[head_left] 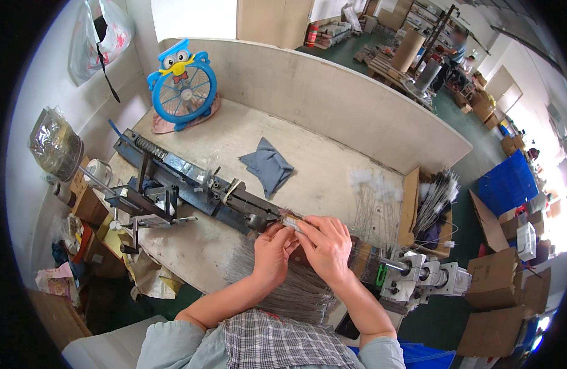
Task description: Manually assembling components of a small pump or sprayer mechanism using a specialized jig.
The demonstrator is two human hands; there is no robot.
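Wires [299,292] lie close, probably for reach; left hand [273,253] and right hand [326,246] pinch a pale piece [290,222], seemingly steadying it.

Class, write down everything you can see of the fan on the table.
The fan has a round blue rim, apparently plastic, around a grille with a pale hub. Above is a cartoon head with big white eyes and a yellow beak, a red bow below. It stands upright on a reddish mat at the far left of the table. Whether it spins is unclear. Nothing else visibly touches it.
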